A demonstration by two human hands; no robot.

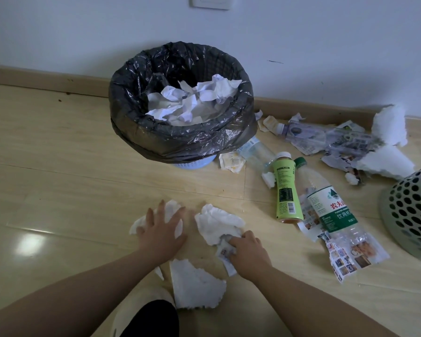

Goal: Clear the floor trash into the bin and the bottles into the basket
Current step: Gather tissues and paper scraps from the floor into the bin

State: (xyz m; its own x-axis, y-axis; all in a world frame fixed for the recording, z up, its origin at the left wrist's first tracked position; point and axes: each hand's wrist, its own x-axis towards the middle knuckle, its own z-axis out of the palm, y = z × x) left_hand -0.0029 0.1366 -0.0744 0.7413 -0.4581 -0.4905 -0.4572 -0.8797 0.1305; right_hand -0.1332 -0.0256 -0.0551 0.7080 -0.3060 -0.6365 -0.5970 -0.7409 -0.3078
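Head view: your left hand (162, 231) lies spread flat, pressing one crumpled tissue (137, 224) to the floor (58, 154); your right hand (247, 248) curls round a second tissue (216, 221) and a printed scrap (225, 254). The bin (180, 139) stands straight ahead, slightly nearer your left hand. The green bottle (287, 190) and water bottle (326, 205) lie rightward, caps toward the wall (326, 45), the basket (411, 210) beyond them.

I look down on a pale wood-look floor (58, 166) of long planks, glossy enough to throw back a soft white patch of light (32, 244) at 8 o'clock. A matching baseboard (46, 81) runs from 9 o'clock to 3 o'clock under a plain white wall (326, 32). A white switch plate (210, 2) sits at 12 o'clock, and a short dark mark (275, 61) at 1 o'clock.
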